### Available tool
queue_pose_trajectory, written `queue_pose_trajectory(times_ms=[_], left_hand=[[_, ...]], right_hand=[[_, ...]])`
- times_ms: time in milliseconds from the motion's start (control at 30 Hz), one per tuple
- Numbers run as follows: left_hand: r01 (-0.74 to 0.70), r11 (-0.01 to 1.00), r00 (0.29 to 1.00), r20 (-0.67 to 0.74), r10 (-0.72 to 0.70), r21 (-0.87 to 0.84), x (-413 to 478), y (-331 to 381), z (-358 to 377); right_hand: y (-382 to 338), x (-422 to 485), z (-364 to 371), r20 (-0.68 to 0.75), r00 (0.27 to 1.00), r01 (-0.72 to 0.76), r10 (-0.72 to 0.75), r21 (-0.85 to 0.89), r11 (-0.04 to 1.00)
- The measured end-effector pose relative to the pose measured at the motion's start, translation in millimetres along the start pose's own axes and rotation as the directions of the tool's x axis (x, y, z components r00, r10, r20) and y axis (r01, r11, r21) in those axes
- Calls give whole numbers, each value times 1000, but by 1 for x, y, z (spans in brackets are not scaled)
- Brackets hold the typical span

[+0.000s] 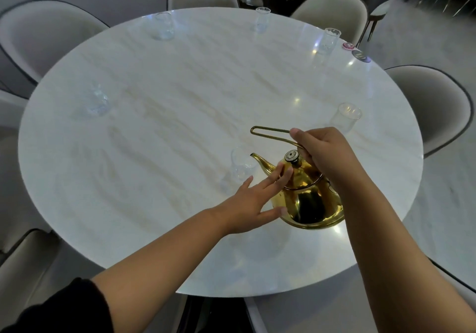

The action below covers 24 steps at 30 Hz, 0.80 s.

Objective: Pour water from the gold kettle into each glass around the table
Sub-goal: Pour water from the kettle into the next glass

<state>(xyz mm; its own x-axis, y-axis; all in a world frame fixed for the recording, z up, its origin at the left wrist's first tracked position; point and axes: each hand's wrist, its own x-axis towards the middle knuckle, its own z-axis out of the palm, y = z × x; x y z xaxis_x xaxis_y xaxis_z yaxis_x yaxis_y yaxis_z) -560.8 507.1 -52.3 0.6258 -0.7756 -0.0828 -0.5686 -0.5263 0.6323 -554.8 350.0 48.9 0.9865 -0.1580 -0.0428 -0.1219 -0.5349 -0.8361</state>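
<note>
— Gold kettle [311,204] on the round marble worktop [180,100], directly under the right hand and just past the left palm. Resting, or lifted?
— Hard to tell; base at the stone or barely off it. Probably weighty if full, though no seeing inside. Rigid polished metal, so likely slick against bare skin.
— Right hand [327,149]?
— Curled round the thin wire handle [270,133], gripping near its rear end, above the lid.
— Left hand [247,204]?
— Spread flat, holding nothing. Fingertips touching the kettle's shoulder, thumb against the lower belly. Steadying, by the look of it.
— Glasses?
— Nearest glass [240,164] just beyond the left fingertips, beside the spout [260,161]. Second glass [345,117] just past the right knuckles. Far glasses [329,40] well away from both hands, round the opposite rim. Thin, clear, seemingly light: easy to knock over, likely to break.
— Best hold, then?
— Handle for carrying and tilting; narrow wire, so a full wrap rather than a pinch. Body only for bracing.
— Smallest bit?
— Lid knob [292,157], just beneath the right fingers. Worth a fingertip there while tipping, in case of a loose lid.
</note>
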Motion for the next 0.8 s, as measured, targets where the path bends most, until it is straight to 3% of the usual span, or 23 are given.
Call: queue_pose_trajectory(times_ms=[300,800], left_hand=[[32,997,999,17,-31,-76,2,1,0],[31,992,999,-5,-32,-121,5,2,1]], right_hand=[[-13,11,6,70,998,19,-7,-182,983],[-21,17,7,109,994,31,-4,-253,967]])
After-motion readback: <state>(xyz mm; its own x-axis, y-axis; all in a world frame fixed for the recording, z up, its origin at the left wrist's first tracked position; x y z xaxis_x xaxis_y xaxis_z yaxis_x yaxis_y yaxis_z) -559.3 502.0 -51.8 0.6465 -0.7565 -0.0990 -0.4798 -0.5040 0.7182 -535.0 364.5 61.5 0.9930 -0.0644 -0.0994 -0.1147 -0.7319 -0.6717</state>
